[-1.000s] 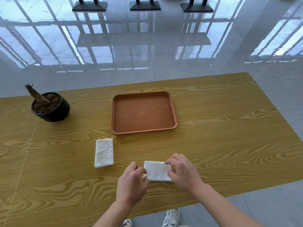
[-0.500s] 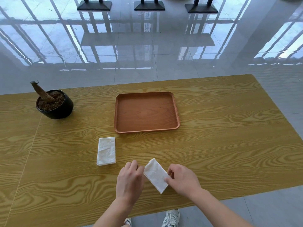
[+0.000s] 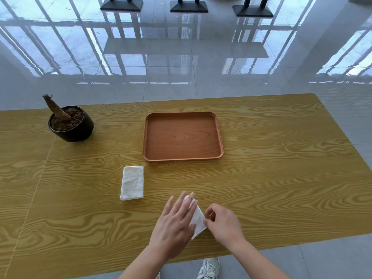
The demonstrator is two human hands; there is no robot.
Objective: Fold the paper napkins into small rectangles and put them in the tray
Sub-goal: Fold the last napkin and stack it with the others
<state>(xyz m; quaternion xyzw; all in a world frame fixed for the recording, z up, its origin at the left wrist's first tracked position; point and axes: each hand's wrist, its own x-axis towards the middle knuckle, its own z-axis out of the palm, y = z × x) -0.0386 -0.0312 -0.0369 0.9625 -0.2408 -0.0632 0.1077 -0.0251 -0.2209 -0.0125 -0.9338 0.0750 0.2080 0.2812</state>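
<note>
A folded white napkin (image 3: 198, 220) lies turned at an angle near the table's front edge. My left hand (image 3: 174, 224) lies flat on its left part with straight fingers, covering much of it. My right hand (image 3: 224, 223) pinches the napkin's right edge with curled fingers. A second folded napkin (image 3: 132, 182) lies by itself to the left, apart from both hands. The brown wooden tray (image 3: 219, 135) sits beyond them near the table's middle with nothing in it.
A black pot (image 3: 80, 130) of soil with a cut stem stands at the back left of the yellow wooden table (image 3: 281, 168). Glossy tiled floor and dark table bases lie beyond. A white shoe (image 3: 208, 268) shows below the front edge.
The napkin was turned from lying level to lying at an angle. My left hand went from curled beside it to flat on top of it. The camera view shifted slightly.
</note>
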